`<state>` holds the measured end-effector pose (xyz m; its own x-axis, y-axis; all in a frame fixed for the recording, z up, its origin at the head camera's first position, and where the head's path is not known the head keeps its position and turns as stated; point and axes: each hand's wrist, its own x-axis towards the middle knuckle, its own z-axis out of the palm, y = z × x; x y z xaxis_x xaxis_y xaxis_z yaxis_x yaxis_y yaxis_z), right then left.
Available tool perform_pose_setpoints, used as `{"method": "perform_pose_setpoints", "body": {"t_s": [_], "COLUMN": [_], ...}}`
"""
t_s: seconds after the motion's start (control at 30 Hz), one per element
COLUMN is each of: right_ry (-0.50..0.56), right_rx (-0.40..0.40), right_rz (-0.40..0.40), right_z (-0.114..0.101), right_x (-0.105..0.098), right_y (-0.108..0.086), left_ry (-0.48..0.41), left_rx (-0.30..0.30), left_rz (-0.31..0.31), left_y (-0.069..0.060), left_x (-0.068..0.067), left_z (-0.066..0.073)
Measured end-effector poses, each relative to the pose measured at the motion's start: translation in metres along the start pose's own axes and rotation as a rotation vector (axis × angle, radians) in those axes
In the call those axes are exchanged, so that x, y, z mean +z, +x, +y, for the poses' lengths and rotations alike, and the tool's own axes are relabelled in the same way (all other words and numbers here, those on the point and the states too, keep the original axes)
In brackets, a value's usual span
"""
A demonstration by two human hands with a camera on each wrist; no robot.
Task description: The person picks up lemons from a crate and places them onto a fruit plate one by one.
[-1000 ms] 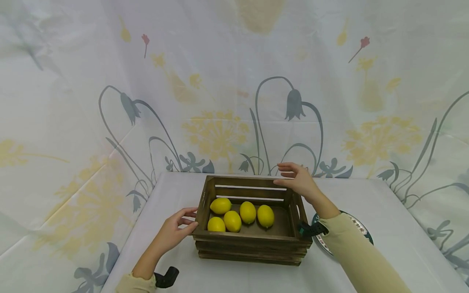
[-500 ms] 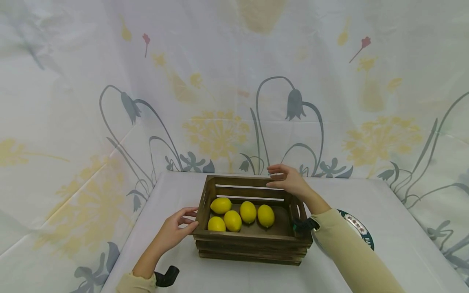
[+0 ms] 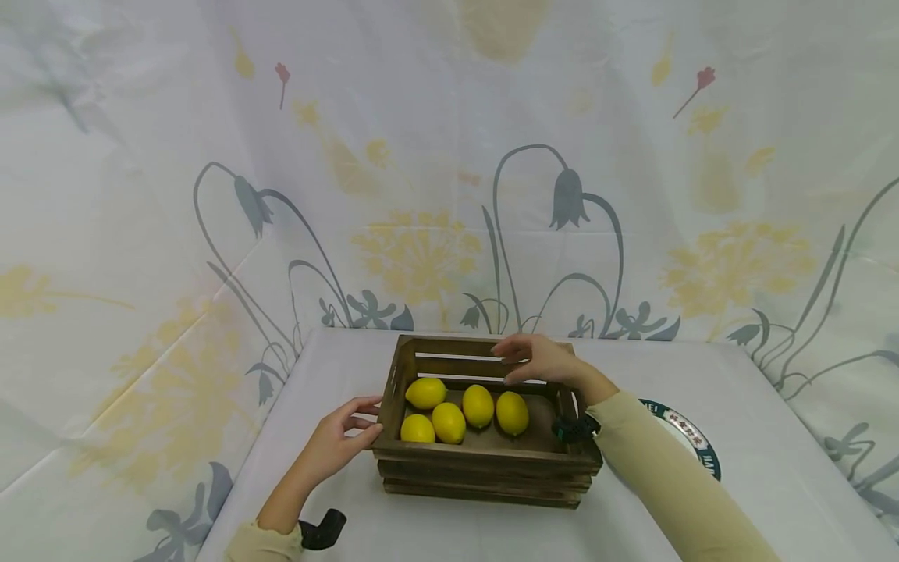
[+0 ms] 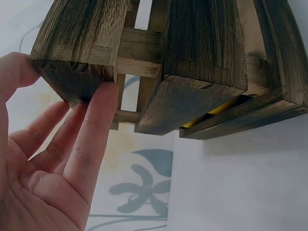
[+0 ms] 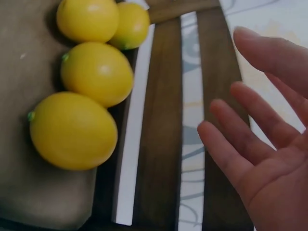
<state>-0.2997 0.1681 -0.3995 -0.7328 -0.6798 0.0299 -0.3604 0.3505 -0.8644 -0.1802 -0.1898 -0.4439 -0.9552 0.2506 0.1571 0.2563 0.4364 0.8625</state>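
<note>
A brown slatted wooden crate (image 3: 485, 478) stands upright on the white table. Several yellow lemons (image 3: 478, 407) lie on its floor, mostly toward the left half. At the crate's left end my left hand (image 3: 335, 443) holds the upper slat; the left wrist view has its thumb on one edge of that slat and the index finger on the other. My right hand (image 3: 551, 364) hovers over the back right of the crate, fingers loosely bent. In the right wrist view nothing lies between those fingers, and the lemons sit apart from them, beyond the slatted back wall (image 5: 161, 120).
To the right of the crate lies a round plate (image 3: 691, 437) with a dark green patterned rim, partly hidden by my right sleeve (image 3: 667, 476). A white flowered cloth (image 3: 449, 195) hangs behind the table (image 3: 337, 351) and along its sides.
My right hand has moved left and slightly lower, from the crate's back right corner inward over the back wall. The left hand, crate and lemons stay in place; more of the plate's rim shows.
</note>
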Motion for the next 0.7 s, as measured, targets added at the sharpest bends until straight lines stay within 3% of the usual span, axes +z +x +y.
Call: {"method": "perform_pose_setpoints", "body": {"t_s": [0.27,0.5,0.7], "right_ry": [-0.116,-0.228,-0.316], "right_rx": [0.039,0.048,0.156], "right_rz": [-0.161,-0.283,-0.371], "right_z": [0.011,0.02,0.025], "right_x": [0.006,0.01,0.014], "right_y": [0.008,0.019,0.024], "left_ry": [-0.048,-0.035,-0.037], "left_rx": [0.008,0.003,0.007], "left_rz": [-0.01,-0.008,-0.006], "left_y": [0.0,-0.001,-0.001], "left_x": [0.001,0.001,0.0], "left_z": [-0.001,0.0,0.0]}}
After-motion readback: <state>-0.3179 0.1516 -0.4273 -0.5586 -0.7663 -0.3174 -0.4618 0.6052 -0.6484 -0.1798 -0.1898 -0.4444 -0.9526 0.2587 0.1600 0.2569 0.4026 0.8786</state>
